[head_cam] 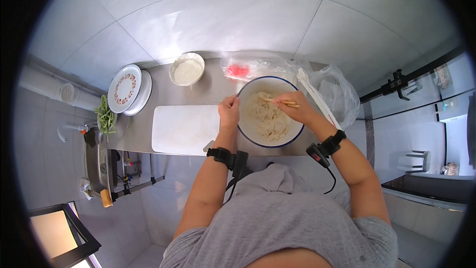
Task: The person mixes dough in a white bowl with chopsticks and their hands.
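A large white bowl with a blue rim (247, 136) stands on the metal counter, holding shaggy flour dough (273, 124). My left hand (229, 111) grips the bowl's left rim, thumb at the edge. In my right hand (294, 107), over the bowl's upper right part, is a pair of wooden chopsticks (292, 104), their tips in the dough. Left of the bowl lies a white cutting board (186, 128), just beside my left hand and wrist. A smaller bowl of white flour (187, 71) stands farther back, near the wall.
Stacked plates (127, 86) and green bean pods (106, 117) are at the counter's left, by a sink (97, 163) with a faucet. Clear plastic bags (334, 93) lie behind and right of the bowl, with a long white packet (316, 98). A tiled wall runs behind.
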### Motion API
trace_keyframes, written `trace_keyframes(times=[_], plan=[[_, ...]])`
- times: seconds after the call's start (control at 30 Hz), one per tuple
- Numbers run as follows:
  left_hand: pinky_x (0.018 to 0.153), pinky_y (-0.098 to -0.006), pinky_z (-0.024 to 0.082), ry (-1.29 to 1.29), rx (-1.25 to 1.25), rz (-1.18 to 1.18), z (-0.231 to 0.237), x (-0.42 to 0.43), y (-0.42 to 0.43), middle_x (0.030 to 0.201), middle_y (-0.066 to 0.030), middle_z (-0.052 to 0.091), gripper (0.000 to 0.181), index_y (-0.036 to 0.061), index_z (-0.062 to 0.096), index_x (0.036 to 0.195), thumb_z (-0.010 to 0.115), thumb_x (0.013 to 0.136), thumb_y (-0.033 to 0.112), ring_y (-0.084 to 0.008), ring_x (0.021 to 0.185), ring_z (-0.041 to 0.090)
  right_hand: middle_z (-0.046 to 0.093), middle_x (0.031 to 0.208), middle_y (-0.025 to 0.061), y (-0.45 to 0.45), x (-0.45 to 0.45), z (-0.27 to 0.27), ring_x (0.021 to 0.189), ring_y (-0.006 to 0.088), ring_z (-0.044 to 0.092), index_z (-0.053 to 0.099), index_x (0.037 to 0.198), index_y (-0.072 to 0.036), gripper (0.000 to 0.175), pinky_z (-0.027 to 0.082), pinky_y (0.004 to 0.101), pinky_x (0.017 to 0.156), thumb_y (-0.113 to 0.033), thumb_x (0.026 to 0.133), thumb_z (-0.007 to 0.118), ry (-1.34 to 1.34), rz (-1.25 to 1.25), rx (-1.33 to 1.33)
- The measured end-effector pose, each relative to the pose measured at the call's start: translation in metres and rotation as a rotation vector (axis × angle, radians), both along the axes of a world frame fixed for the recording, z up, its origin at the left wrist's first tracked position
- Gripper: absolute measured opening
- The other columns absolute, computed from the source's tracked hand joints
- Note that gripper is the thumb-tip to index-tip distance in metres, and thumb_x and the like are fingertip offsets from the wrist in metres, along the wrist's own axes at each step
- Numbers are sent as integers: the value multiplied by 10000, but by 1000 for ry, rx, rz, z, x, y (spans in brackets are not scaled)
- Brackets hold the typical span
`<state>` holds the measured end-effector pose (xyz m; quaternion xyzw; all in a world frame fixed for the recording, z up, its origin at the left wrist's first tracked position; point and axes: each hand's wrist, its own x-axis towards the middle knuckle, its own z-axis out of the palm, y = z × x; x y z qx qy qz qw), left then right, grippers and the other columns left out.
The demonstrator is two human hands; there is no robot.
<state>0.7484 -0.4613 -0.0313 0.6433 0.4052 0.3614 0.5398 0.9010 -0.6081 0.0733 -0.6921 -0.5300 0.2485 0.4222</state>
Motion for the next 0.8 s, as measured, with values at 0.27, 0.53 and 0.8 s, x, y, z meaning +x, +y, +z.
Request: trace_keyframes(times=[0.27, 0.53, 0.8], plan=[[577, -265, 392, -4, -1, 30, -9, 2, 0, 630, -71, 530, 184, 7, 624, 893, 585, 732, 88, -135, 583, 482, 605, 687, 66, -24, 18, 23, 595, 119, 540, 617, 821, -5, 119, 428, 230, 555, -57, 719, 583, 45, -211, -53], [604, -211, 364, 63, -23, -35, 2, 2, -3, 672, 6, 512, 196, -31, 606, 928, 555, 782, 90, -75, 649, 448, 575, 690, 128, -12, -31, -8, 652, 301, 556, 589, 724, -35, 48, 448, 347, 583, -52, 684, 568, -125, 97, 151], [597, -212, 373, 86, -6, -19, 5, 3, -3, 677, -6, 523, 197, -28, 608, 926, 558, 781, 95, -81, 633, 452, 578, 678, 127, -4, -37, -8, 628, 298, 557, 595, 728, -29, 55, 447, 326, 563, -68, 690, 585, -89, 199, 161]])
